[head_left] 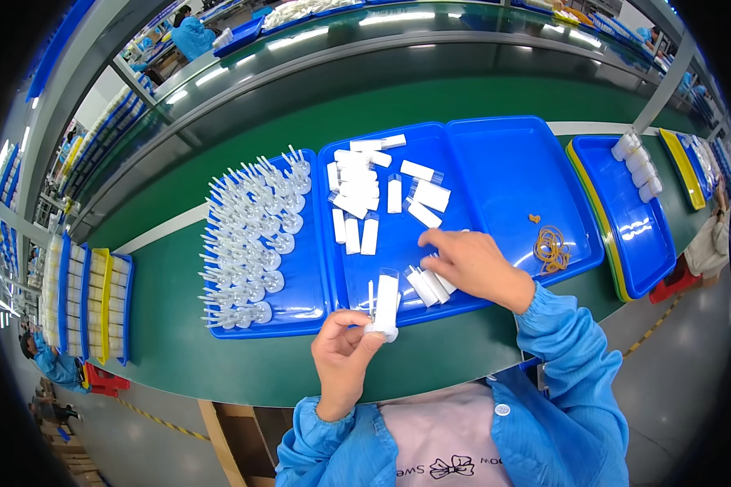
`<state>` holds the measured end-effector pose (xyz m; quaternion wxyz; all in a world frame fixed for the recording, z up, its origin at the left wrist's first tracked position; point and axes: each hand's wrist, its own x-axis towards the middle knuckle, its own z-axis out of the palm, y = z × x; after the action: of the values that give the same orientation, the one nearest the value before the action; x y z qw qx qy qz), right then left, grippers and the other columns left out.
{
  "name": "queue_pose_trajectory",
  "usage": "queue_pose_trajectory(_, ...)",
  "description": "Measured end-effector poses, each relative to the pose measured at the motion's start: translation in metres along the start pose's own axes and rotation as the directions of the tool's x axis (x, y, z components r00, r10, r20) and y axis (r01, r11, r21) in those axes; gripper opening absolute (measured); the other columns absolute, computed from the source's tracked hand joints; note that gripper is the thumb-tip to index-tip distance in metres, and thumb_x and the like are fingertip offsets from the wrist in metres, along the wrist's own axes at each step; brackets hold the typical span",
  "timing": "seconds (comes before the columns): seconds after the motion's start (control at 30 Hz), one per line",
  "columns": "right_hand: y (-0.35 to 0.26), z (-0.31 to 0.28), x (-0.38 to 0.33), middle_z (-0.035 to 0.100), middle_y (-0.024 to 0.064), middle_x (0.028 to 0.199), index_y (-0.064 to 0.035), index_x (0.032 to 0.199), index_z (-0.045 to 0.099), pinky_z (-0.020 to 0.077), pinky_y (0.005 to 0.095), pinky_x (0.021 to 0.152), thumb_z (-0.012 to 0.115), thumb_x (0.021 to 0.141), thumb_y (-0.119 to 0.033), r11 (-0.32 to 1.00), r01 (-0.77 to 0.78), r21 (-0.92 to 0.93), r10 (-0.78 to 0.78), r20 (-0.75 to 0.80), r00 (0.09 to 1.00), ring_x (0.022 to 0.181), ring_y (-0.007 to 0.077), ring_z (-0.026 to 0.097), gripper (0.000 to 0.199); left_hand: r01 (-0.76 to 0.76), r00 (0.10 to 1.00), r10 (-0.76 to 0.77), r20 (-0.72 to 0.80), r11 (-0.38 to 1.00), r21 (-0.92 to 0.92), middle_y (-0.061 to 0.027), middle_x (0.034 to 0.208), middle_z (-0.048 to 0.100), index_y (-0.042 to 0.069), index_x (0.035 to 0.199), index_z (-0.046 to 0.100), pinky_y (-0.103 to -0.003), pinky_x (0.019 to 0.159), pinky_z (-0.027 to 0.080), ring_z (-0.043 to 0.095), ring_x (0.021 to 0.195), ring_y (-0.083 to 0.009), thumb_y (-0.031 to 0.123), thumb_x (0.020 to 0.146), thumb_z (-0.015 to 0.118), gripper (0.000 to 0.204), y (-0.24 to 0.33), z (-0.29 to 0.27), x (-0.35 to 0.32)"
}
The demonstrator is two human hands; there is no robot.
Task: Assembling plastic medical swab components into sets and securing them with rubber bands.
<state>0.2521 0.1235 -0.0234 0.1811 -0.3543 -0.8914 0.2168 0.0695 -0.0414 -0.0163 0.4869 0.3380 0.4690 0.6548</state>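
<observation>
One white piece, at the frame's lower centre, is held in the grip of the left hand; the right hand is over the middle tray, whether its grip holds anything cannot be told.

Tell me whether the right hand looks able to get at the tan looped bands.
Likely yes: the tan looped bands lie uncovered in a blue tray, near the right hand, and only low tray rims seem to stand between.

Blue jacket, seemingly gathered cuffs.
</observation>
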Motion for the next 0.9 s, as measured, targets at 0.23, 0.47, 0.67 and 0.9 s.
queue_pose_trajectory(0.23,-0.002,0.007,-0.005,0.063,0.0142,0.077,-0.0056,0.105,0.055,0.0498,0.0412,0.063,0.064,0.08,-0.015,0.905,0.027,-0.423,0.005,0.074,0.997,0.072,0.0318,0.063,0.028,0.02,0.999,-0.02,-0.027,1.0,-0.012,-0.0131,0.094,0.066,0.0,0.102,0.055,-0.027,0.077,0.052,0.065,0.087,-0.0169,0.0,0.086,0.067,0.02,-0.002,-0.01,-0.001)
queue_pose_trajectory(0.47,-0.011,-0.001,-0.007,0.062,0.0119,0.074,0.001,0.108,0.055,0.0501,0.039,0.06,0.064,0.068,-0.002,0.805,0.195,-0.56,-0.106,0.189,0.976,0.07,0.0278,0.063,0.042,-0.133,0.991,0.134,0.005,0.973,0.19,-0.0099,0.103,0.061,-0.004,0.101,0.065,-0.027,0.081,0.05,0.062,0.093,-0.0167,-0.003,0.084,0.067,0.017,-0.01,-0.011,-0.001)
queue_pose_trajectory(0.67,-0.001,-0.019,-0.001,0.064,0.0092,0.084,0.0014,0.108,0.058,0.0521,0.0311,0.067,0.062,0.082,-0.006,0.786,-0.019,0.618,0.132,-0.137,0.982,0.078,0.0206,0.065,0.028,-0.312,0.95,0.285,0.127,0.861,0.403,-0.0099,0.097,0.063,0.001,0.095,0.071,-0.027,0.074,0.05,0.062,0.086,-0.0165,-0.004,0.082,0.068,0.015,-0.003,-0.007,-0.004)
queue_pose_trajectory(0.9,-0.018,-0.027,-0.003,0.063,0.0068,0.098,-0.0006,0.111,0.057,0.0544,0.0268,0.075,0.058,0.091,-0.01,0.073,-0.189,0.979,0.251,0.165,0.954,0.087,0.0138,0.063,0.022,-0.369,0.928,0.309,0.207,0.831,0.415,-0.0099,0.095,0.064,0.002,0.096,0.072,-0.025,0.069,0.05,0.062,0.081,-0.0162,-0.006,0.081,0.067,0.017,0.007,0.011,-0.006)
